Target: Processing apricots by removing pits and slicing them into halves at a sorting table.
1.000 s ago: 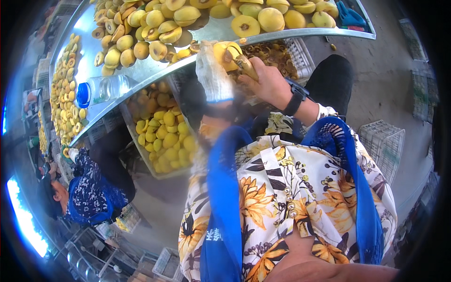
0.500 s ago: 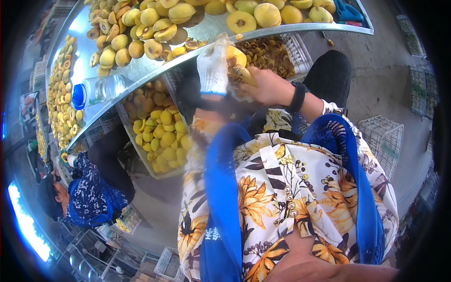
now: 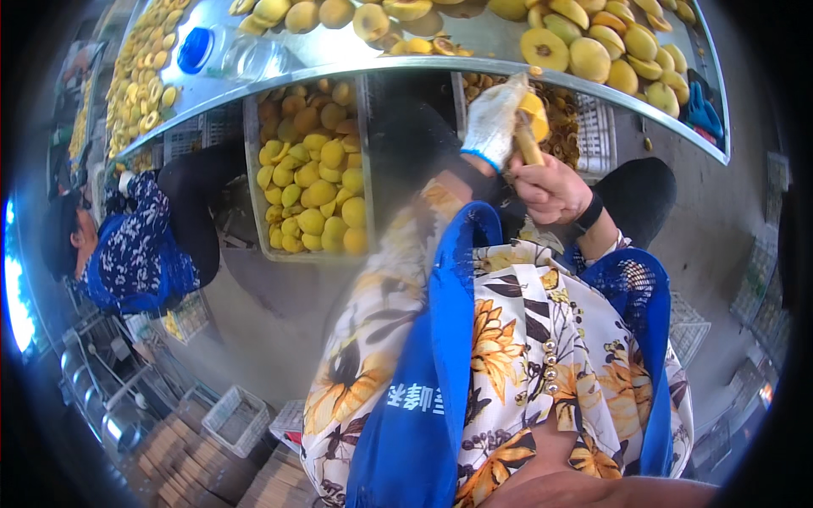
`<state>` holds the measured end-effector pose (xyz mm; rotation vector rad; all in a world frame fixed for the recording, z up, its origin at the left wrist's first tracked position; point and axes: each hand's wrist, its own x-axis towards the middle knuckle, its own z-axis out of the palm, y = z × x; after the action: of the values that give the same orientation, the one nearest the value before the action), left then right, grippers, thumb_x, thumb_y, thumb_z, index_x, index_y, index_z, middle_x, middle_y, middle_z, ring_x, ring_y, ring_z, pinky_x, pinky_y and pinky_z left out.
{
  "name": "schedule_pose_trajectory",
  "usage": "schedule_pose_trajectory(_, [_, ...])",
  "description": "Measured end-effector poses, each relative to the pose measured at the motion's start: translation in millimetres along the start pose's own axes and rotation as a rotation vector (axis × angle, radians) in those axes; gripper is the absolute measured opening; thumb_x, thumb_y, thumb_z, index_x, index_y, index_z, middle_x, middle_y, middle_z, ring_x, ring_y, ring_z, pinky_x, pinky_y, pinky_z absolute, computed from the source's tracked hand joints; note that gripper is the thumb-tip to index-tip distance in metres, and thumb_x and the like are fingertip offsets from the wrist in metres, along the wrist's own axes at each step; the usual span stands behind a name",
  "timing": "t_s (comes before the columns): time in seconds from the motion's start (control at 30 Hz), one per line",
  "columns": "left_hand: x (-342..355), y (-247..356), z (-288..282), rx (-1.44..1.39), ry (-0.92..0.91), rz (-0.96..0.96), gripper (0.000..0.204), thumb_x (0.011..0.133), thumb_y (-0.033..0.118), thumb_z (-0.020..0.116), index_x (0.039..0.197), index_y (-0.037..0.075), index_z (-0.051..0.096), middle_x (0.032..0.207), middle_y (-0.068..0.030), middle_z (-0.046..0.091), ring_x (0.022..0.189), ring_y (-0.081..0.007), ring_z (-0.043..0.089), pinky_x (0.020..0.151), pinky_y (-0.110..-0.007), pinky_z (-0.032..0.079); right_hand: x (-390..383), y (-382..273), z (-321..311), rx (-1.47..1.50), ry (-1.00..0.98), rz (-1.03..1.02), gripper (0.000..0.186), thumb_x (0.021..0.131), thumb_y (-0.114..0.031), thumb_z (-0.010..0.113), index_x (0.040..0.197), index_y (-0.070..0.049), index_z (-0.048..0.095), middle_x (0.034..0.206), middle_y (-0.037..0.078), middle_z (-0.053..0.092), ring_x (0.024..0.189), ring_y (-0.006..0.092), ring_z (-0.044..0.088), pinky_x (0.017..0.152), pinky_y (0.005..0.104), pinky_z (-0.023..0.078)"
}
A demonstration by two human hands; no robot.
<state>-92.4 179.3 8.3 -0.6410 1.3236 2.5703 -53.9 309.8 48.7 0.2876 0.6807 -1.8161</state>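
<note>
My left hand (image 3: 494,120), in a white knitted glove with a blue cuff, grips a yellow peach (image 3: 535,110) just below the metal table's edge. Bare and closed, my right hand (image 3: 550,190) holds a tool by its light, wood-coloured handle (image 3: 530,146). The tool's upper end meets the peach, but its working tip is hidden. Under both hands stands a white crate (image 3: 596,135) with brown pits and scraps (image 3: 562,127) in it.
Halved peaches (image 3: 589,61) cover parts of the metal table (image 3: 339,74). A blue-capped bottle (image 3: 254,57) lies there, and a blue glove (image 3: 701,110) sits at the right corner. Below is a crate (image 3: 309,256) of yellow peaches (image 3: 313,222). Another person (image 3: 148,241) sits at left.
The whole view has shifted, so the table and hands appear farther right. Both hands keep hold of the peach and tool; the handle now points more steeply up to the peach.
</note>
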Motion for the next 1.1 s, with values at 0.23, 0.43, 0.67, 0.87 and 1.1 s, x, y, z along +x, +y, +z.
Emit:
schedule_pose_trajectory(0.23, [-24,42,-11,0.0,0.042,-0.003,0.035,0.085,0.038,0.054,0.093,0.004,0.055,0.073,-0.0053,0.058,0.06,-0.0185,0.058,0.048,-0.031,0.045,-8,9,-30,0.182,-0.366,-0.408,0.018,0.089,-0.016,0.046,0.103,-0.006,0.039,0.054,0.001,0.041,0.033,0.0046,0.032,0.03,0.0184,0.029])
schedule_pose_trajectory(0.43, [-31,87,-119,1.357,0.646,0.785,0.034,0.079,0.034,0.062,0.094,0.003,0.061,0.073,-0.0042,0.06,0.065,-0.0206,0.06,0.058,-0.03,0.05,-9,32,-96,-1.798,0.836,-0.285,0.032,0.074,-0.023,0.061,0.093,0.0,0.05,0.076,0.027,0.056,0.076,0.0433,0.054,0.066,0.0435,0.044])
schedule_pose_trajectory(0.67, [1,75,-238,0.963,0.896,0.419,0.053,0.084,0.044,0.043,0.114,0.001,0.053,0.112,-0.0193,0.055,0.099,-0.0298,0.054,0.087,-0.034,0.041,-11,53,-87,-1.638,0.617,-0.262,0.03,0.075,-0.021,0.06,0.097,-0.002,0.052,0.076,0.025,0.056,0.076,0.0409,0.056,0.066,0.0421,0.045])
schedule_pose_trajectory(0.87, [19,54,-244,1.652,0.323,0.536,0.038,0.069,0.014,0.059,0.107,0.017,0.059,0.116,-0.0197,0.051,0.104,-0.0359,0.049,0.087,-0.039,0.043,-5,38,-64,-1.6,0.708,-0.193,0.03,0.076,-0.022,0.06,0.096,-0.002,0.053,0.074,0.024,0.057,0.074,0.0404,0.056,0.065,0.0399,0.046])
schedule_pose_trajectory(1.1, [12,48,-241,1.517,0.342,0.385,0.037,0.069,0.013,0.059,0.106,0.013,0.059,0.114,-0.0203,0.051,0.101,-0.0372,0.05,0.085,-0.039,0.043,-7,50,-78,-1.712,0.648,-0.227,0.027,0.076,-0.022,0.06,0.091,-0.001,0.052,0.074,0.024,0.057,0.073,0.0403,0.056,0.064,0.0421,0.045])
